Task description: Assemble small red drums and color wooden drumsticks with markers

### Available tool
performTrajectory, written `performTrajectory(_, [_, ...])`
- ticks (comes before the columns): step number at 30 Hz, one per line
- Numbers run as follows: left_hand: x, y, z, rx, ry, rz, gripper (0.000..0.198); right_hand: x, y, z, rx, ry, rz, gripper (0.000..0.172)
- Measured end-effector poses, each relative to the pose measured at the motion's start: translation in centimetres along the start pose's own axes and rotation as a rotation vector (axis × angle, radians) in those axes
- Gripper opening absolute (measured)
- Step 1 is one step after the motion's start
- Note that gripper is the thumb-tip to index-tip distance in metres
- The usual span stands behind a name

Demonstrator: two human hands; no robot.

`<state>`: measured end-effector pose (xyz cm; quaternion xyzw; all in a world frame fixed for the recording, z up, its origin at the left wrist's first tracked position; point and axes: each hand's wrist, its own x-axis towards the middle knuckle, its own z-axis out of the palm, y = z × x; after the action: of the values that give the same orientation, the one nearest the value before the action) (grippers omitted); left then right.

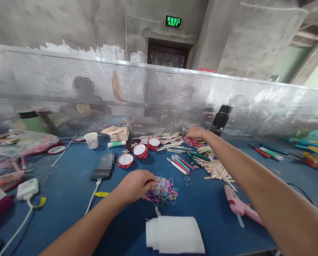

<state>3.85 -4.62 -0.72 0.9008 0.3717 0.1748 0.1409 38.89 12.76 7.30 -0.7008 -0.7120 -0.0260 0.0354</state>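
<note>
My left hand rests on the blue table with its fingers curled at the left edge of a pile of small coloured rubber bands. My right hand is stretched far across the table, fingers closed over a red ring-shaped item amid scattered sticks near the perforated metal screen. What those fingers hold is hidden. Several red-rimmed round lids sit between the two hands. Coloured markers and wooden craft sticks lie under my right forearm.
A pink glue gun lies at right, a folded white cloth at the front. A phone with cable, a white charger, a paper cup, a glue stick and a black bottle stand around. Clutter fills the left edge.
</note>
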Motion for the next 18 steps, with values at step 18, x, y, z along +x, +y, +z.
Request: performTrajectory(18, [0.6, -1.0, 0.8, -0.490, 0.265, -0.262, 0.026, -13.6, -13.8, 4.3, 0.083, 0.478, -0.555, 0.021])
